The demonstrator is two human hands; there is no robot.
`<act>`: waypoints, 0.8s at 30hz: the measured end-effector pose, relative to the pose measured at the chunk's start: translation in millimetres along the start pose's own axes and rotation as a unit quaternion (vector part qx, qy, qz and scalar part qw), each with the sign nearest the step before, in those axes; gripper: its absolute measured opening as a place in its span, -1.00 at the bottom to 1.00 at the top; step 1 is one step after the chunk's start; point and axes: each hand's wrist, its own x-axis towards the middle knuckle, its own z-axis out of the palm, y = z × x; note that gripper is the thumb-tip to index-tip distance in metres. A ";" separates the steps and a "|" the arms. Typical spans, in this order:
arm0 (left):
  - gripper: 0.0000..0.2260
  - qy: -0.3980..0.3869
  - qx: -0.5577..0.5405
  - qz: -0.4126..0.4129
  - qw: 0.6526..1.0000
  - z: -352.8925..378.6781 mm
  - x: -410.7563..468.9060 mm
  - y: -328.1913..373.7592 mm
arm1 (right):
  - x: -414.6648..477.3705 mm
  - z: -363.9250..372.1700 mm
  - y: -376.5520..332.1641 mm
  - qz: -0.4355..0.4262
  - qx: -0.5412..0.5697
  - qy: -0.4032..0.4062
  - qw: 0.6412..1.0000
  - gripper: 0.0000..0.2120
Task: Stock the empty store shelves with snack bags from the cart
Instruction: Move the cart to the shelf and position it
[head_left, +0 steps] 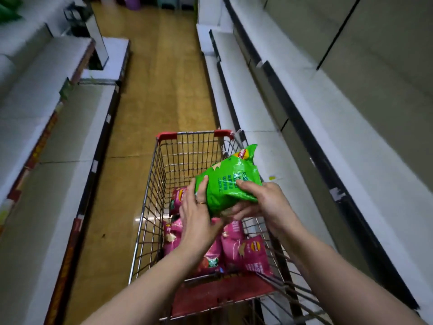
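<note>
A green snack bag (228, 181) is held above the wire cart (168, 160), tilted with its top toward the right-hand shelves. My right hand (262, 202) grips its lower end, thumb on top and fingers underneath. My left hand (198, 216) lies flat against the bag's left side with straight fingers. Several pink snack bags (243, 247) lie in the cart's near end, partly hidden by my arms.
Bare white shelves (269, 118) run along the right of the aisle, and more white shelves (77, 127) run along the left. A green bag (7, 10) shows at the far upper left. The brown floor (159, 90) stretches ahead of the cart.
</note>
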 end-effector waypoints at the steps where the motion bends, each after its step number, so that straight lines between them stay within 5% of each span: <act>1: -0.16 0.026 -0.020 0.014 0.999 -6.2 0.0 3.6 | -13.7 1.0 -12.3 -0.002 -0.003 -0.018 1.000 -0.75; 5: -0.42 0.013 -0.220 -0.043 0.974 -40.2 -2.2 31.1 | -48.1 -4.8 -45.1 -0.025 -0.012 -0.008 1.000 -0.54; 11: -0.66 -0.100 -0.483 -0.133 0.860 -78.9 -25.2 77.3 | -84.9 -20.3 -63.4 -0.146 -0.051 0.128 0.980 -0.69; 14: -0.55 -0.147 -0.499 -0.126 0.844 -87.7 -36.7 98.5 | -105.9 -21.1 -63.5 -0.141 -0.111 0.054 0.982 -0.37; 17: -0.51 -0.192 -0.492 -0.108 0.842 -91.2 -49.9 120.5 | -131.4 -24.5 -66.2 -0.136 -0.072 -0.001 0.988 -0.42; 21: -0.33 -0.232 -0.492 -0.111 0.832 -80.1 -72.6 150.4 | -166.9 -49.0 -60.4 -0.169 -0.053 0.065 0.982 -0.46; 24: -0.22 -0.233 -0.455 -0.074 0.856 -69.4 -89.7 179.7 | -201.7 -71.2 -53.3 -0.206 -0.029 0.161 0.965 -0.46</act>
